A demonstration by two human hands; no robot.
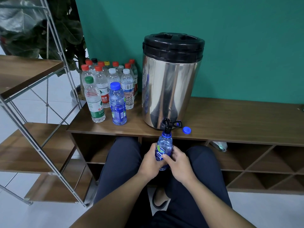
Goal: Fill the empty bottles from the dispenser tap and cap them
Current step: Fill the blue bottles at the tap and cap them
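Blue bottle [164,146] under tap [168,125], in both hands [164,163]

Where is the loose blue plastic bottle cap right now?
In the head view, the loose blue plastic bottle cap lies on the wooden shelf top, just right of the steel dispenser's black tap, near the front edge.

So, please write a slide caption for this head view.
Both hands, left hand and right hand, hold an uncapped blue bottle under the dispenser tap.
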